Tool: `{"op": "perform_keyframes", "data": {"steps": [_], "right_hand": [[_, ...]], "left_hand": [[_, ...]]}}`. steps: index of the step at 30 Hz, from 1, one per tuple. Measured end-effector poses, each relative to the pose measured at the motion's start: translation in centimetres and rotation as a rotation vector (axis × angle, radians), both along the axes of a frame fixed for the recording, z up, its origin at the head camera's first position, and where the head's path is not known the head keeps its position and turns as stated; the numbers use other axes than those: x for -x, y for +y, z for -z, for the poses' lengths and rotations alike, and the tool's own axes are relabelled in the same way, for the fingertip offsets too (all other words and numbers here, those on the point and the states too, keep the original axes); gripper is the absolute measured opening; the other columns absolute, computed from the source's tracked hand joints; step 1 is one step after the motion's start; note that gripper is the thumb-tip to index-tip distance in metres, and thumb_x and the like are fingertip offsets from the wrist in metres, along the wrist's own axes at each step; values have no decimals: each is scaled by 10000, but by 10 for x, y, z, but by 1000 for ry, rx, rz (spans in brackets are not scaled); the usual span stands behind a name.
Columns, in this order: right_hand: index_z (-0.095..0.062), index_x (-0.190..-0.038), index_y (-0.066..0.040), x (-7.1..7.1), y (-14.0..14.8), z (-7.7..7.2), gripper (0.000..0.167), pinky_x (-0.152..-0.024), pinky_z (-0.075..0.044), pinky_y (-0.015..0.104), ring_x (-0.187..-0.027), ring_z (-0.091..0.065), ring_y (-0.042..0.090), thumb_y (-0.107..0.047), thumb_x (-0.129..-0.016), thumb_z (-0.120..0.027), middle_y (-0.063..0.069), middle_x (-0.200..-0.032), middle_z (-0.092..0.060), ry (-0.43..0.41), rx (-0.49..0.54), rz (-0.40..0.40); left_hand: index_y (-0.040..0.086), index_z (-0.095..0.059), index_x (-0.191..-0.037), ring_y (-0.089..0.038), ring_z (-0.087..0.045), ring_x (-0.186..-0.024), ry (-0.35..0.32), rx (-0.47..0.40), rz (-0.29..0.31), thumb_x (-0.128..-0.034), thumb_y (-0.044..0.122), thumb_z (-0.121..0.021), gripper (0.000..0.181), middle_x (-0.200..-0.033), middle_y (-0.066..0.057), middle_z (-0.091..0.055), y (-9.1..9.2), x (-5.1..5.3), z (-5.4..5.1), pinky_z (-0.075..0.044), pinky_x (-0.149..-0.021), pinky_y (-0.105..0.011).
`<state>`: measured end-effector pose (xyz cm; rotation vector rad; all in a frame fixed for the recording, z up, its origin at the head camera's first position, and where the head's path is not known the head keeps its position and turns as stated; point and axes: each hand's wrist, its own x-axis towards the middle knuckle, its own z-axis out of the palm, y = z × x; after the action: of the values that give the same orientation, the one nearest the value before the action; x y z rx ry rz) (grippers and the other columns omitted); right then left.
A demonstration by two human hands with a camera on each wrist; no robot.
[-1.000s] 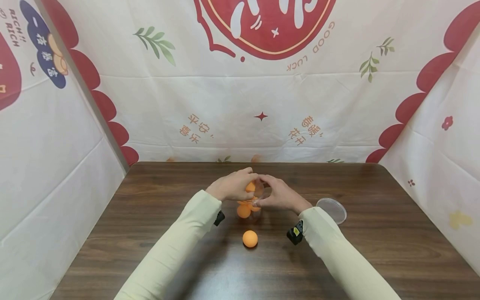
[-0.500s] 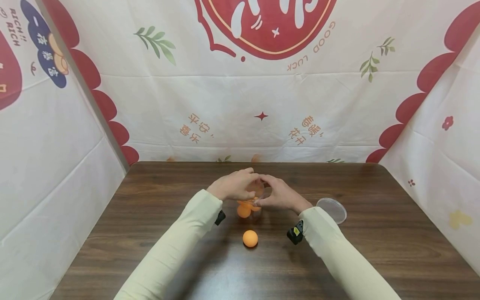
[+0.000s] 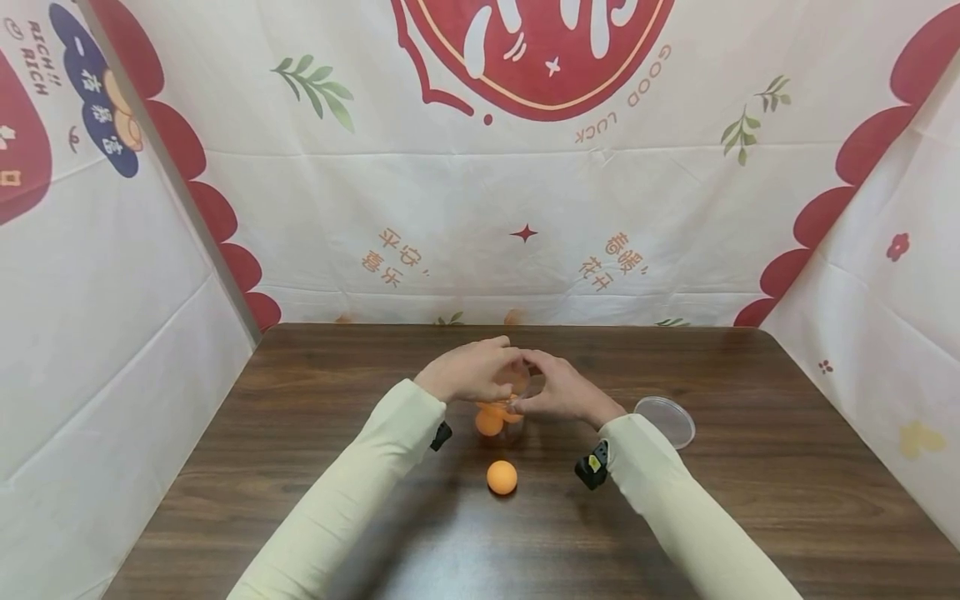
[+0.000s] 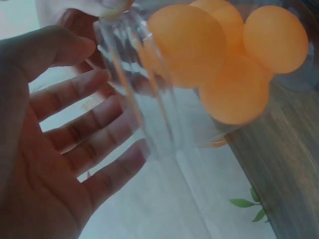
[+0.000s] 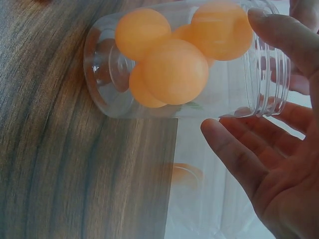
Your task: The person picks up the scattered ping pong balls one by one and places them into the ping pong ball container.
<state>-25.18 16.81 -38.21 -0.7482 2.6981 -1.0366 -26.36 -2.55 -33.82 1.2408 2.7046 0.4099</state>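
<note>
A clear plastic jar [image 5: 224,94] with a threaded mouth stands on the table, with several orange ping-pong balls [image 5: 175,72] inside. My right hand [image 3: 562,390] holds it at the neck, thumb on the near side and fingers round the far side. At the jar's mouth is my left hand [image 3: 468,371], with no ball in it. In the left wrist view its fingers reach loosely toward the rim; whether they touch it is hard to tell. One loose orange ping-pong ball [image 3: 502,477] lies on the table in front of the jar.
A round clear lid [image 3: 665,421] lies on the brown wooden table [image 3: 750,500], right of the right wrist. Printed white cloth [image 3: 480,192] hangs behind the table and along both sides.
One second ago an orange ball was at my left fingers above the jar; it has left them, dropping into the jar. Both hands have stayed nearly still since.
</note>
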Motion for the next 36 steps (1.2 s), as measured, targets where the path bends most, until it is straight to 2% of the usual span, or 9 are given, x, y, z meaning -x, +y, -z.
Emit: {"op": "perform_keyframes", "data": {"steps": [5, 9, 15, 21, 27, 31, 36], "right_hand": [[-407, -1425, -100, -1, 0, 1, 773, -894, -502, 423, -1198, -509, 309, -299, -779, -781, 109, -1380, -490, 3, 3, -3], [-414, -1429, -111, -1, -1, -1, 785, -940, -469, 471, -1214, -503, 300, -286, -763, -793, 113, -1391, -490, 31, 4, -1], [-406, -1437, -113, 0, -2, 0, 795, -947, -468, 465, -1212, -518, 296, -276, -760, -790, 126, -1377, -503, 26, -10, 0], [-405, -1438, -138, -1, -2, 1, 811, -952, -460, 479, -1211, -519, 288, -301, -750, -802, 116, -1360, -515, 17, -15, 22], [-400, -1441, -138, -1, -2, 0, 820, -975, -443, 493, -1225, -508, 291, -315, -750, -804, 122, -1383, -498, 6, -16, 26], [-403, -1441, -134, -2, -2, -1, 824, -982, -436, 498, -1228, -508, 298, -330, -748, -805, 123, -1389, -494, 13, -15, 22], [-398, -1445, -122, -1, -1, 0, 825, -979, -437, 496, -1228, -506, 297, -333, -755, -799, 124, -1389, -490, 30, -16, 13]], "left_hand": [[110, -609, -1221, -133, -539, -786, 38, 30, -33, -879, 184, -646, 352, -1035, -40, -555, -7, -4, -7, -475, -725, -265], [103, -610, -1180, -139, -529, -761, 71, 48, -60, -878, 190, -642, 317, -1000, -42, -550, -15, -4, -12, -469, -696, -274], [121, -620, -1090, -132, -507, -727, 87, 31, -111, -869, 194, -653, 236, -945, -28, -545, -35, -5, -11, -449, -661, -277], [124, -618, -1095, -144, -537, -815, 76, 35, -142, -885, 228, -653, 238, -1021, -38, -559, -49, -7, -3, -480, -743, -322], [128, -607, -1154, -163, -553, -940, 76, 62, -178, -884, 310, -659, 330, -1079, -37, -559, -54, -15, 15, -493, -826, -344], [108, -590, -1191, -174, -555, -960, 73, 86, -201, -871, 347, -670, 407, -1093, -43, -551, -54, -23, 24, -505, -812, -355], [100, -594, -1206, -181, -553, -916, 93, 127, -202, -859, 373, -677, 449, -1067, -50, -547, -52, -33, 34, -510, -770, -362]]}}
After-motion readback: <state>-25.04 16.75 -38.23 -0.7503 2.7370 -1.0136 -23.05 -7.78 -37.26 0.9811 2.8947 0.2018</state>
